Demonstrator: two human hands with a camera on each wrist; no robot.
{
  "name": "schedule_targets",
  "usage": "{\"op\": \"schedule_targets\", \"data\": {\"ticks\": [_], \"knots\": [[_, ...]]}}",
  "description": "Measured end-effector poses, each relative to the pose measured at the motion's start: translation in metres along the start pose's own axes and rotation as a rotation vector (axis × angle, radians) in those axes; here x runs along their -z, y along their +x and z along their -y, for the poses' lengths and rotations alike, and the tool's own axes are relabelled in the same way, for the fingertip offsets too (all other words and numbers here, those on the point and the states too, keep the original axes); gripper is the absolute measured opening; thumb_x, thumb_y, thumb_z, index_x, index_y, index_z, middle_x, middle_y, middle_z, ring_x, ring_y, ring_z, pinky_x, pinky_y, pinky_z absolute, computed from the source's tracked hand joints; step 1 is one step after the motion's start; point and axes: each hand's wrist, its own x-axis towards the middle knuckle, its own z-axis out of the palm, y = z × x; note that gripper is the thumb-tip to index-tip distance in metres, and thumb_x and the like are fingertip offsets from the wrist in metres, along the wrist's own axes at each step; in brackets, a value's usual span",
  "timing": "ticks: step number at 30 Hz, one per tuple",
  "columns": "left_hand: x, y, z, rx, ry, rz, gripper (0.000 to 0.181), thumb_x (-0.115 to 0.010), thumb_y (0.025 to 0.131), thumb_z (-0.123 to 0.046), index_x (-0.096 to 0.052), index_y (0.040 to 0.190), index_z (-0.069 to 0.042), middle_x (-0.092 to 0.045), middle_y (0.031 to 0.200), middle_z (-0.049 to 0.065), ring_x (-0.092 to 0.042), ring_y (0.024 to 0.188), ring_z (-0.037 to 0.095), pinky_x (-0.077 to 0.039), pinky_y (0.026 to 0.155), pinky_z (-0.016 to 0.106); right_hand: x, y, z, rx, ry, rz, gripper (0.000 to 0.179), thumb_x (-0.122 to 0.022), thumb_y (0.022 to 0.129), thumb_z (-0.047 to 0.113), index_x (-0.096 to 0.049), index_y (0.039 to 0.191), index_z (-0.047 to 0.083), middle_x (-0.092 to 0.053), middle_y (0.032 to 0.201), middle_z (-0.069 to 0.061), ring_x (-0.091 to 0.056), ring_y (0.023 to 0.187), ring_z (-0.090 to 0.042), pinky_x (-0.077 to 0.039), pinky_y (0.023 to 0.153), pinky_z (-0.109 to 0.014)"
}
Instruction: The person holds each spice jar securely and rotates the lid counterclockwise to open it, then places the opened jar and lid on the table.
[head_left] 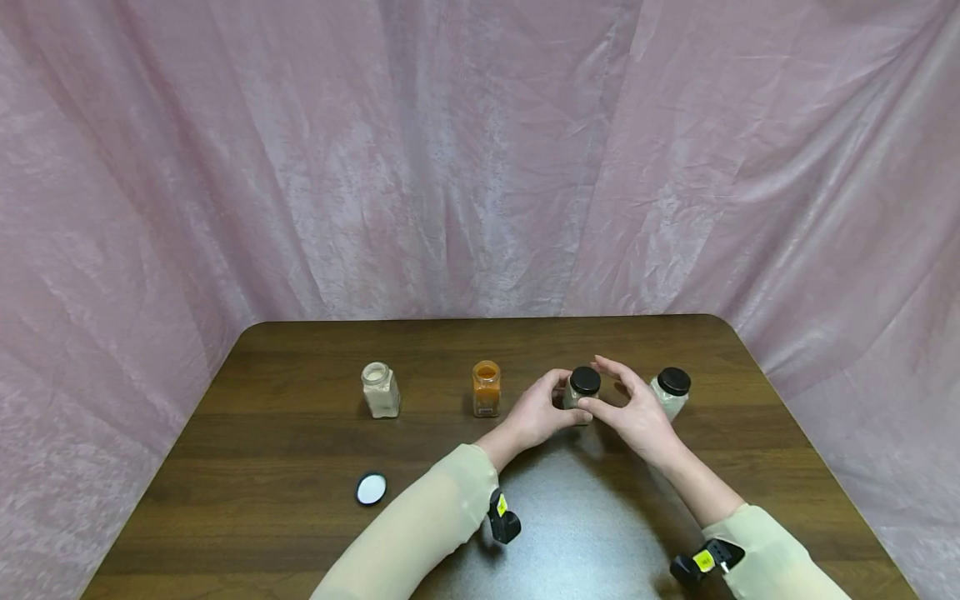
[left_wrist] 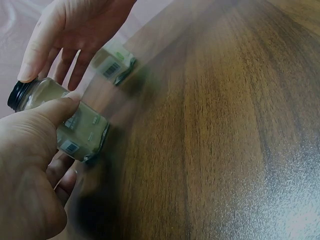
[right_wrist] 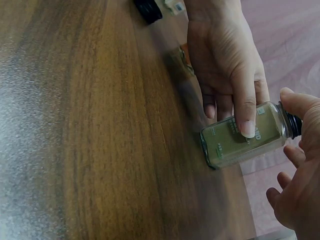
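My left hand (head_left: pixel 538 410) grips the body of a square glass spice jar (right_wrist: pixel 245 135) with greenish powder inside and white lettering on its side. A black lid (head_left: pixel 586 381) sits on this jar. My right hand (head_left: pixel 633 414) holds that lid loosely by its rim, the thumb against the near edge and a finger reaching past the far side. The other right fingers are spread beside the jar. Just right of my right hand stands a second capped jar (head_left: pixel 669 402) with pale contents. Whether the held jar's base touches the table cannot be told.
An uncapped jar of orange powder (head_left: pixel 487 393) stands left of my left hand. Farther left is an uncapped jar of pale powder (head_left: pixel 382 396). A loose lid (head_left: pixel 371 489) lies with its white inside up on the wooden table (head_left: pixel 300 450). Pink curtains (head_left: pixel 480 167) hang behind.
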Motion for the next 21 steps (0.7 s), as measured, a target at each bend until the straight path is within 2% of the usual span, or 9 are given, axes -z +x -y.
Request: {"op": "schedule_targets", "data": {"ticks": [6, 13, 21], "knots": [[-0.0006, -0.0006, -0.0001, 0.007, -0.004, -0.011, 0.053, -0.088, 0.084, -0.027, -0.061, 0.128, -0.013, -0.068, 0.110, -0.005, -0.064, 0.102, 0.011, -0.048, 0.090, 0.029, -0.0021, 0.0032, 0.0003, 0.005, 0.007, -0.005, 0.068, -0.084, 0.088, 0.018, -0.052, 0.146, 0.005, -0.055, 0.146, -0.015, -0.043, 0.138, -0.029, -0.029, 0.114, -0.055], [0.0013, -0.0012, -0.0026, 0.049, -0.062, 0.004, 0.049, -0.089, 0.082, -0.024, -0.062, 0.122, -0.013, -0.068, 0.108, -0.005, -0.065, 0.100, 0.010, -0.050, 0.088, 0.029, -0.0050, 0.0038, 0.0015, -0.038, 0.000, -0.009, 0.060, -0.084, 0.088, 0.023, -0.058, 0.140, 0.007, -0.057, 0.143, -0.012, -0.042, 0.138, -0.033, -0.029, 0.113, -0.056], [0.0047, 0.0003, -0.0052, 0.080, -0.045, 0.023, 0.045, -0.090, 0.081, -0.025, -0.063, 0.116, -0.016, -0.067, 0.104, -0.006, -0.064, 0.099, 0.010, -0.050, 0.088, 0.031, -0.0078, 0.0057, -0.0009, -0.049, 0.004, -0.037, 0.055, -0.085, 0.087, 0.023, -0.061, 0.133, 0.006, -0.061, 0.135, -0.013, -0.046, 0.133, -0.034, -0.031, 0.112, -0.056]]}}
